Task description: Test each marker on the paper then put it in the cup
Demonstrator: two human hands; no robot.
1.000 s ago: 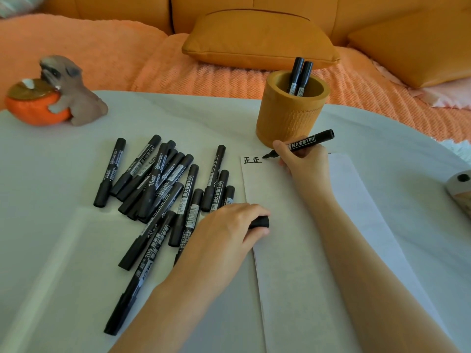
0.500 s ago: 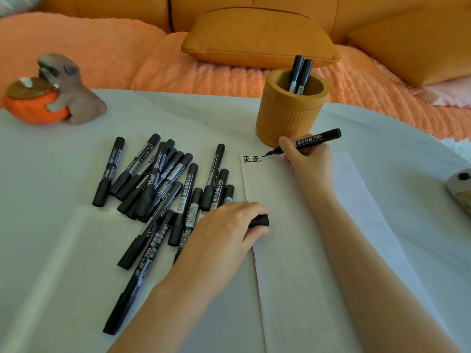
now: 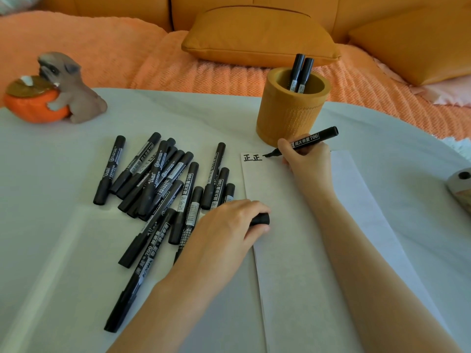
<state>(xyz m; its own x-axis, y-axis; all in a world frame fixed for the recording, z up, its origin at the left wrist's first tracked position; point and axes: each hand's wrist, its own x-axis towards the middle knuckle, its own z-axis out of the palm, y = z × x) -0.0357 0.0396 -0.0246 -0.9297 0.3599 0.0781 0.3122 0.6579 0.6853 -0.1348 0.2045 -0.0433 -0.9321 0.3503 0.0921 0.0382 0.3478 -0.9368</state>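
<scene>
My right hand (image 3: 307,161) grips an uncapped black marker (image 3: 309,140), its tip touching the white paper (image 3: 293,250) just right of two written characters (image 3: 252,157). A short dark stroke shows at the tip. My left hand (image 3: 229,225) rests on the paper's left edge and holds a black marker cap (image 3: 261,219). Several capped black markers (image 3: 163,184) lie in a loose pile left of the paper. The tan cup (image 3: 290,115) stands right behind the paper's top edge, with two black markers (image 3: 300,72) upright in it.
A dog figurine hugging an orange bowl (image 3: 51,95) sits at the table's back left. A grey object (image 3: 460,189) pokes in at the right edge. Behind the white table (image 3: 51,250) is an orange couch with cushions (image 3: 257,39).
The marker tip has come down onto the paper right of the second character and left a first short stroke. My left hand has stayed in place with the cap.
</scene>
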